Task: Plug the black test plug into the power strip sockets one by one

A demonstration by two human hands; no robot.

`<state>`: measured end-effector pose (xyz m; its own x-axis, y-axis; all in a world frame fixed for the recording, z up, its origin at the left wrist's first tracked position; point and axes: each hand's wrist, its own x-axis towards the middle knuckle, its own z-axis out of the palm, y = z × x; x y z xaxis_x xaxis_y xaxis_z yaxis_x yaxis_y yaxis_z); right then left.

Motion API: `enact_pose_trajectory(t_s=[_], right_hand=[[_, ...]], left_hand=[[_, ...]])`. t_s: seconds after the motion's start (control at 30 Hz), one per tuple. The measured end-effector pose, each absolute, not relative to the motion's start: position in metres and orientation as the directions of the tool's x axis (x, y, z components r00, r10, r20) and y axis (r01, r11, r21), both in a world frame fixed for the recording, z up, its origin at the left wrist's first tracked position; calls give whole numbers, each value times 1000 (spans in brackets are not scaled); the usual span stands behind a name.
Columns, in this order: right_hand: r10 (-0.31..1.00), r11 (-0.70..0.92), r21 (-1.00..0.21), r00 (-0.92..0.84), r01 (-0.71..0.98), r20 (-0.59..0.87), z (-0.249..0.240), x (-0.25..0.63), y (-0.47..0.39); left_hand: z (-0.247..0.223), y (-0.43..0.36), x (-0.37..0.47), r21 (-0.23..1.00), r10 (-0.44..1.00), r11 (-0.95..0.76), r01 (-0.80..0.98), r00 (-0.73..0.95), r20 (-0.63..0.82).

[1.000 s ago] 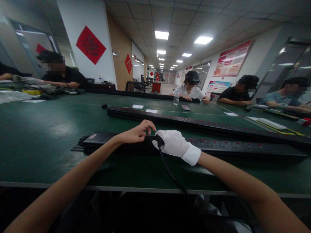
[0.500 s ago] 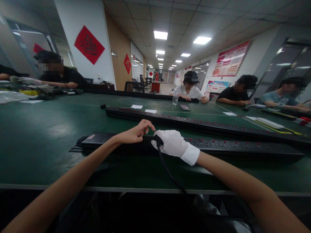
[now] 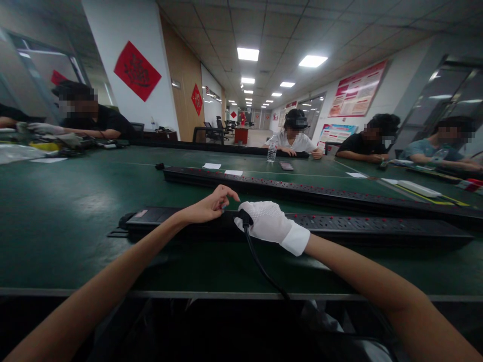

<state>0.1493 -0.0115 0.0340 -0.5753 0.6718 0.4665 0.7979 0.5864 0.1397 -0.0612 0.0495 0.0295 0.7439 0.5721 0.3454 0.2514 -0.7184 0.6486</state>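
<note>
The right hand (image 3: 264, 220), in a white dotted glove, was closed around a black plug (image 3: 245, 217), whose cable (image 3: 260, 264) ran down from it past the near edge of the green table (image 3: 86, 201). Just to its left, the bare left hand (image 3: 212, 206) was half curled, its index finger stretched towards the glove; whether it had hold of anything could not be told.

Behind and below both hands lay a long black power strip (image 3: 339, 227) with red-marked sockets, reaching out to either side; the hands and the left forearm hid part of it. Beyond the hands, a second power strip (image 3: 287, 188) lay slantwise, with a small black object (image 3: 160, 166) near its left end. Farther out were white papers (image 3: 212, 166), a clear bottle (image 3: 271, 151) and a small flat item (image 3: 286, 165), before a person in a white shirt (image 3: 294, 138).

Well beyond the left hand, a red diamond sheet (image 3: 137, 71) bore dark characters, too blurred to read. Far past the right hand, a red-and-white wall poster (image 3: 356, 89) carried print too small to make out. A pale label (image 3: 141, 213) on the near strip, left of the left hand, was unreadable.
</note>
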Motion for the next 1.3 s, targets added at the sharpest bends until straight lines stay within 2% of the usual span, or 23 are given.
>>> enact_pose_trajectory(t_s=[0.13,0.3,0.5,0.77,1.3], right_hand=[[670,586,145,-578,797,466,34,149,-11],[685,578,136,-569,805,454,36,147,-12],[674,586,140,-576,798,462,35,148,-12],[696,571,134,-563,810,445,36,147,-12],[687,578,132,-567,805,454,36,148,-12]], left_hand=[[28,51,-61,668,580,-711,218,719,383],[30,51,-62,624,554,-752,213,718,422],[32,47,-61,583,544,-774,247,730,413],[34,46,-61,632,557,-738,236,742,373],[36,43,-61,579,555,-772,261,721,415]])
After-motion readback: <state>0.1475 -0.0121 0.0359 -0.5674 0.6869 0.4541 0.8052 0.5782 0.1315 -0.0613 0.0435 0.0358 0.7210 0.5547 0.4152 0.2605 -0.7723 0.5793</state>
